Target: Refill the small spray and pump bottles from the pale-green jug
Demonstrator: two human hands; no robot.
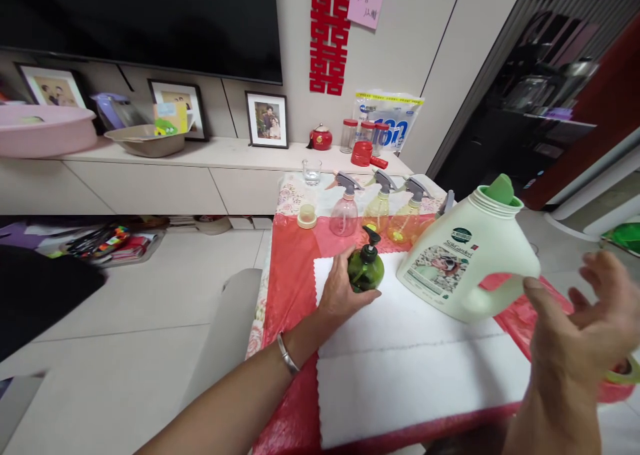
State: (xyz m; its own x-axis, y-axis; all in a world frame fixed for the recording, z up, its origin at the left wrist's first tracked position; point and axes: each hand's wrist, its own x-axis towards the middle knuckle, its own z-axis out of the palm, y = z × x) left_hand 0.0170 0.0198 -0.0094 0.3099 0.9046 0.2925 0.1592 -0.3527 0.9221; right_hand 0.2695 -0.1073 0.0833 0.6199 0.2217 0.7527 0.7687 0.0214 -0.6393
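Note:
My left hand (341,288) curves around the left side of a small dark green pump bottle (367,272) with a black pump head. That bottle stands upright on a white cloth (415,381) with a scalloped edge. To its right is a large pale green detergent jug (465,258), its cap off and a green spout showing in the mouth. My right hand (583,308) is raised beside the jug's handle, fingers apart and nothing in them. Behind the pump bottle stand a pink spray bottle (344,216), a yellow one (377,209) and an orange one (405,221).
A pale cap (307,216) and a small glass (312,173) are at the table's far left. Red plastic (293,268) lies under the cloth. The cabinet (220,151) behind bears photo frames, a pink basin (45,135) and jars. A grey seat (227,335) adjoins the left edge.

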